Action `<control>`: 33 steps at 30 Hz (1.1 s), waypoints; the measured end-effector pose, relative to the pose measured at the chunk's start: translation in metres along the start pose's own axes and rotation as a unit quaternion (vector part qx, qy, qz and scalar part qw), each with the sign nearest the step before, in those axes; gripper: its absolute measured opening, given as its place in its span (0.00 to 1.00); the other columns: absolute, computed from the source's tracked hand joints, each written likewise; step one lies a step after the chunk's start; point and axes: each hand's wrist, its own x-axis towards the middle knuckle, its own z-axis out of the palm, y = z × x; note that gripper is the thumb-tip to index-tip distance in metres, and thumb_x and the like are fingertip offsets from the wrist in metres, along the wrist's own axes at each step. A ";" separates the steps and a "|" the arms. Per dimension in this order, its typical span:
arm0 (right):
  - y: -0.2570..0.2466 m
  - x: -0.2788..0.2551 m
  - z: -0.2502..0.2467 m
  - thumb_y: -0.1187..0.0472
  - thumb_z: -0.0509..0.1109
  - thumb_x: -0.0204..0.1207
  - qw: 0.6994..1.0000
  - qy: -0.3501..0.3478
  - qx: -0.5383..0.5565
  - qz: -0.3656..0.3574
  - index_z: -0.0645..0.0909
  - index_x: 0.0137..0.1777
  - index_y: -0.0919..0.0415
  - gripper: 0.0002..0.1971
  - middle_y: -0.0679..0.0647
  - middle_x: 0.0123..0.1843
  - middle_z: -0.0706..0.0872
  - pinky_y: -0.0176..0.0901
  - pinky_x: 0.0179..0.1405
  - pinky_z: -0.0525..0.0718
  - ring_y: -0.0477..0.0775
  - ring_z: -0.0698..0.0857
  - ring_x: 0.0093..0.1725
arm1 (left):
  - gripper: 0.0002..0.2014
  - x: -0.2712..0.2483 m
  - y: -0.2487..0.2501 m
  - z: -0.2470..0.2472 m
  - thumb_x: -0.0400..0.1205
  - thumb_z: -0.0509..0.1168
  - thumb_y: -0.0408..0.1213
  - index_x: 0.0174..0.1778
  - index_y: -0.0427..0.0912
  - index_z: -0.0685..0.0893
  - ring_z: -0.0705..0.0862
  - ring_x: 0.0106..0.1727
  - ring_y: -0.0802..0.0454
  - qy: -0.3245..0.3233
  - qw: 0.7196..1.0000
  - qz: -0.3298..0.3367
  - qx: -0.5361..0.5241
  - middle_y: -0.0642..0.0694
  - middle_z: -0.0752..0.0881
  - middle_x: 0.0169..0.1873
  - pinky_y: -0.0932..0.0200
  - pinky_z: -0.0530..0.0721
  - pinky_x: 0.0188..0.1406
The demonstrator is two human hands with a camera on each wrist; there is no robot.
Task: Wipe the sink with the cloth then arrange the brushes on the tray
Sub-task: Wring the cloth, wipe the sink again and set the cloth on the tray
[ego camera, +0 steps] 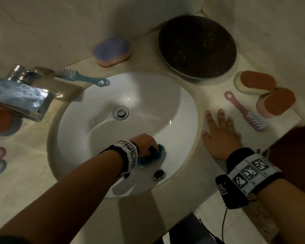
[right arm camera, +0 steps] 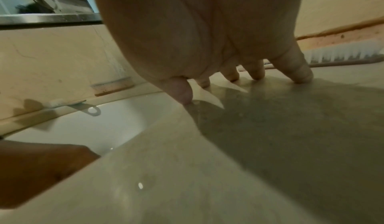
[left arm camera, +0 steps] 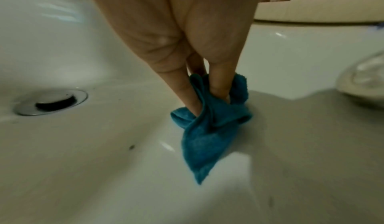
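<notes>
Left hand (ego camera: 144, 140) in the sink (ego camera: 165, 95): fingers (left arm camera: 220, 83) bunch the blue cloth (left arm camera: 207, 138) tight, folds gathered so pressure lands on the near basin wall. Drain (left arm camera: 50, 102) sits well off to the side of those fingers.

Right hand (ego camera: 218, 136) splayed flat on the table (ego camera: 218, 80), holding nothing; likely bracing.

Pink brush (ego camera: 246, 111) lies just beyond its fingertips, blue brush (ego camera: 79, 76) across the basin. Dark tray (ego camera: 197, 46) farther back, no brushes on it yet.

Glossy sink, soft cloth.
Smooth white ceramic sink (ego camera: 99, 95) with shiny chrome drain (ego camera: 121, 112); fluffy blue cloth (left arm camera: 209, 129); polished metal faucet (ego camera: 23, 95) at 9 o'clock; matt dark tray (ego camera: 197, 46) at 1 o'clock.
</notes>
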 end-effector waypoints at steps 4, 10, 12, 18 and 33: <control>-0.001 0.003 -0.008 0.49 0.53 0.83 1.000 -0.017 0.022 0.003 0.36 0.82 0.42 0.34 0.52 0.84 0.33 0.69 0.79 0.51 0.64 0.39 0.83 | 0.20 0.017 0.011 -0.011 0.82 0.62 0.34 0.71 0.43 0.77 0.74 0.72 0.43 0.055 0.997 0.014 -0.053 0.43 0.76 0.72 0.56 0.69 0.72; -0.006 0.005 -0.027 0.53 0.60 0.80 0.999 0.015 0.015 -0.040 0.45 0.83 0.47 0.35 0.52 0.85 0.38 0.62 0.80 0.56 0.60 0.44 0.84 | 0.22 0.026 -0.016 -0.017 0.83 0.59 0.31 0.74 0.43 0.72 0.73 0.72 0.40 0.124 0.987 -0.100 -0.034 0.40 0.70 0.74 0.52 0.71 0.71; -0.010 0.010 -0.032 0.54 0.60 0.80 0.998 0.025 0.016 -0.056 0.47 0.82 0.45 0.34 0.51 0.85 0.38 0.63 0.80 0.56 0.59 0.44 0.84 | 0.22 0.029 -0.014 -0.022 0.82 0.62 0.32 0.73 0.43 0.74 0.73 0.71 0.40 0.141 0.985 -0.075 -0.063 0.40 0.72 0.72 0.55 0.69 0.71; -0.019 0.022 -0.031 0.61 0.60 0.79 0.997 0.020 0.050 -0.064 0.47 0.83 0.45 0.36 0.51 0.85 0.42 0.58 0.82 0.56 0.60 0.47 0.83 | 0.20 0.046 0.015 -0.009 0.80 0.64 0.32 0.70 0.43 0.77 0.76 0.65 0.43 0.102 0.988 0.008 -0.112 0.40 0.75 0.69 0.54 0.73 0.66; -0.018 0.028 -0.023 0.60 0.61 0.77 0.997 0.043 0.015 -0.065 0.45 0.83 0.47 0.38 0.55 0.85 0.45 0.59 0.82 0.55 0.63 0.50 0.83 | 0.17 0.037 -0.082 -0.028 0.83 0.61 0.37 0.67 0.37 0.75 0.78 0.65 0.34 0.253 0.851 -0.238 -0.393 0.30 0.78 0.64 0.44 0.74 0.71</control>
